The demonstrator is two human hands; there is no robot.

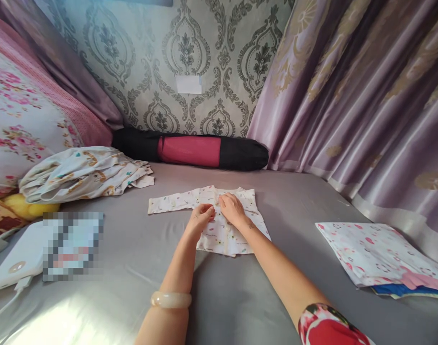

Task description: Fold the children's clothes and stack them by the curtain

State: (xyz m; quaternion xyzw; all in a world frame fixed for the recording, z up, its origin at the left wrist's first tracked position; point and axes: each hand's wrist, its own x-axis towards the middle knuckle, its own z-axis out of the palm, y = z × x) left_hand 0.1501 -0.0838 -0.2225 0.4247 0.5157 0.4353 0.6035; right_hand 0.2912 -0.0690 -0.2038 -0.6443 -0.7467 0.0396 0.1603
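A small white baby shirt (219,242) with a tiny scattered print lies front up on the grey sheet. Its sleeve on the left is stretched out flat; on the right, no spread sleeve shows. My left hand (202,216) has curled fingers closed at the shirt's middle front, thumb against fingertips. Just to its right and a little higher, my right hand (233,209) bends its fingers down onto the front opening near the neck, gripping the cloth. The exact bit of fabric between the fingertips is hidden. A pale bangle (171,300) circles my left forearm.
Folded printed clothes (376,254) lie at the right, and a crumpled patterned garment (82,172) at the left. A white power bank (19,261) with a cable sits beside a blurred-out object (75,247). Along the wall rests a long black and red bag (190,151).
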